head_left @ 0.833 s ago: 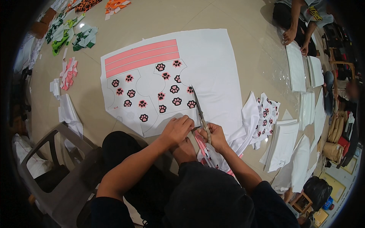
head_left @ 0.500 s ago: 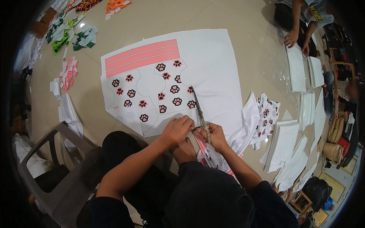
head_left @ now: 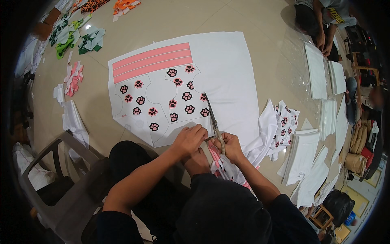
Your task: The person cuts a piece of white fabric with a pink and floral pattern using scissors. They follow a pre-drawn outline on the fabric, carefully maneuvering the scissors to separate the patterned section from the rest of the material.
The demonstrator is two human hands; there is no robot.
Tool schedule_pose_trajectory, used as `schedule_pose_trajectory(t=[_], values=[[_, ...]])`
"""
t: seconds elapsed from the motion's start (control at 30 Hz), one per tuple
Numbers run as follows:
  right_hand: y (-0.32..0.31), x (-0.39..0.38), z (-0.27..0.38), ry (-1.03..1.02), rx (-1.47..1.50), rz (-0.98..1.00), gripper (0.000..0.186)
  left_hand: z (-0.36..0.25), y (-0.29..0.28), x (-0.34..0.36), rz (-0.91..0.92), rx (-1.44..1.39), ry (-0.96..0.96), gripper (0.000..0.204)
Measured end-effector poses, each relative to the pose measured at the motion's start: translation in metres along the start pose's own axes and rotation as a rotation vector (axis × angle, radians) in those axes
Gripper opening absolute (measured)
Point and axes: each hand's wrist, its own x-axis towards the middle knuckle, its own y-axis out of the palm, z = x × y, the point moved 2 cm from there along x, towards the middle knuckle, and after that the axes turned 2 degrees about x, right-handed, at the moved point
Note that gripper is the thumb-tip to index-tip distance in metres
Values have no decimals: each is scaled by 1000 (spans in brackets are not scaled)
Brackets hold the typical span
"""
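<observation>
From the right grip (head_left: pixel 231 147), scissors (head_left: pixel 211 114) reach forward along paw-print fabric (head_left: pixel 178 91).

The white cloth (head_left: pixel 231 73) is spread mostly flat on the floor (head_left: pixel 162 20), with soft creases in its plain right part. Its left part carries pink bars and, nearer, two outlined shapes with black-and-pink paw prints. The scissors (head_left: pixel 215 123) — long dark blades, pale brownish handle — reach over the cloth, their tips pointing forward beside the right shape.
</observation>
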Motion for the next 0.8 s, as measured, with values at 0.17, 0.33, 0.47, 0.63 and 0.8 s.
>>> schedule_pose_trajectory(t=[0.17,0.33,0.47,0.63,0.8], values=[[2,5,12,10,-45,37,28,-1,-1,0,-6,5,2,14],[2,15,15,-17,-56,41,30,-1,1,0,-3,36,3,14],[3,19,12,-39,-83,19,31,-2,-2,0,-4,46,10,15],[2,21,10,-34,-70,27,31,0,-1,0,-4,41,11,15],[-11,25,14,-12,-86,58,31,-2,-2,2,-1,20,2,13]])
